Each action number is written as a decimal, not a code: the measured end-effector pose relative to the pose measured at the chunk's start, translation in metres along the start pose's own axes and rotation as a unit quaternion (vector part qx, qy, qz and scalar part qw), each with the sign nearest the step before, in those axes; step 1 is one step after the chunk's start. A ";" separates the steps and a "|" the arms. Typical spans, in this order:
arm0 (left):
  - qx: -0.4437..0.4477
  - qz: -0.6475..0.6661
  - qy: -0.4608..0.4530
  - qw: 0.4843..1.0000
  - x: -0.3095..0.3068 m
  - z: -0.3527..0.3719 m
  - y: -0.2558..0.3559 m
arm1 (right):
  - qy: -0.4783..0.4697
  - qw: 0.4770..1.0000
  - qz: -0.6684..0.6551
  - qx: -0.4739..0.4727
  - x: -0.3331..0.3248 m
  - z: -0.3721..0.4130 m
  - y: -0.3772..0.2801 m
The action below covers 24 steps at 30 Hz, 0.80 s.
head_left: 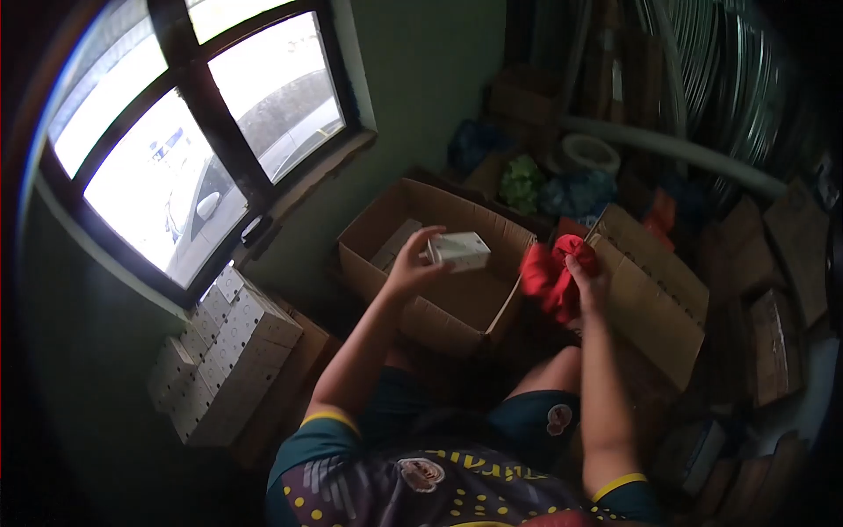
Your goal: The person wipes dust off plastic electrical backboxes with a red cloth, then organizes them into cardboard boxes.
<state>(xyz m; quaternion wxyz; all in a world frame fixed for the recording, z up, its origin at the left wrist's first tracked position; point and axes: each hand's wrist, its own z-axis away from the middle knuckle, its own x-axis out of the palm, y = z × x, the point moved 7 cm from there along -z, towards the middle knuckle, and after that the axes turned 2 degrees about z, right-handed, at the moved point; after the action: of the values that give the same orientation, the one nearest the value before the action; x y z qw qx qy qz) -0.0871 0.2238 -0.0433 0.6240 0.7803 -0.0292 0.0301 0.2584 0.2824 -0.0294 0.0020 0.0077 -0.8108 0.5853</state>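
My left hand (414, 268) grips a small white box (464, 250) by its left end, above the open cardboard carton (439, 321). Inside that carton, another white box (397, 243) lies against the left wall. A bunched red cloth (555, 285) hangs from my right hand (587, 283), whose fingers are closed around it, just past the carton's right side. The carton's raised flap (654, 290) stands to the right of my right hand.
Stacked white boxes (233, 338) sit at the left below the window (215, 123). Behind the carton lie a green plastic bag (522, 184), blue bags (581, 191) and a tape-like ring (590, 154). A long pipe (680, 151) and more cardboard (777, 342) crowd the right.
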 end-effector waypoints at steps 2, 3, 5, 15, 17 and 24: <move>0.036 0.122 -0.045 0.991 0.031 0.035 0.029 | -0.021 0.976 -0.217 0.006 0.044 0.017 0.017; 0.052 0.147 -0.067 0.985 0.048 0.048 0.029 | -0.092 0.925 -0.365 0.045 0.080 0.039 0.008; 0.067 0.220 -0.033 0.973 0.069 0.078 0.039 | -0.167 0.945 -0.244 -0.137 0.111 0.040 0.020; 0.068 0.368 0.164 0.913 0.076 0.151 0.075 | 0.025 0.964 -0.264 0.000 0.155 0.130 -0.072; 0.125 0.294 0.146 0.936 0.081 0.149 0.082 | 0.007 0.918 -0.373 0.136 0.157 0.123 -0.057; 0.215 0.199 0.106 0.950 0.090 0.146 0.109 | -0.074 0.881 -0.418 0.208 0.159 0.125 -0.082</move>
<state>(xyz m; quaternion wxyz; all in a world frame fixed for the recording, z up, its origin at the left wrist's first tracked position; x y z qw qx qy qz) -0.0052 0.0564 0.0378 0.4226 0.8664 -0.1108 0.2418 0.1012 0.1367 0.0110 0.1854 0.3895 -0.5898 0.6826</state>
